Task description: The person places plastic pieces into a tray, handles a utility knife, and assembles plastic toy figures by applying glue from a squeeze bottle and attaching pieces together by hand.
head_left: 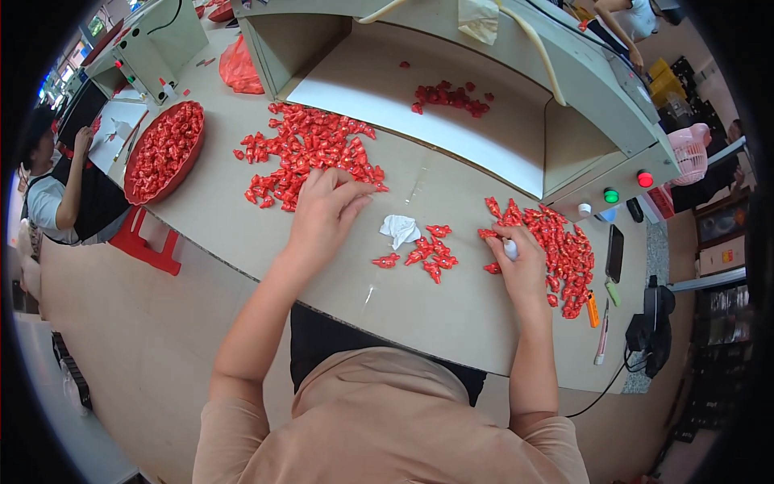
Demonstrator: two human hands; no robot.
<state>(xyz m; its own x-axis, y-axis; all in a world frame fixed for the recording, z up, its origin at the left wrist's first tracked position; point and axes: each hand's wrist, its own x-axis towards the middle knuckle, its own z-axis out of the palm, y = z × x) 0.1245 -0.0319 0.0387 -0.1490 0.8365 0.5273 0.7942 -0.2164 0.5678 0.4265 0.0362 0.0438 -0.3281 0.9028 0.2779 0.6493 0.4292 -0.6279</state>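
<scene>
At the lower right edge of a large pile of small red plastic figures (310, 137), my left hand (326, 206) reaches in, its thumb and forefinger closed at one red figure (379, 186). My right hand (520, 262) is closed round a white stick-like tool with a rounded end (510, 248); the rest of it is hidden in my palm. A red figure (487, 233) lies by its fingertips, beside the right-hand pile of red figures (568, 258). Between my hands are a crumpled white tissue (400, 231) and a small group of several red figures (435, 254).
A grey cabinet with a white-floored recess (492, 157) holds more figures. A red basin (193, 157) full of figures stands left, near a red stool (145, 246) and a seated person (68, 194). Right lie a phone (615, 252), an orange lighter-like object (592, 309) and a brush-like tool (602, 335).
</scene>
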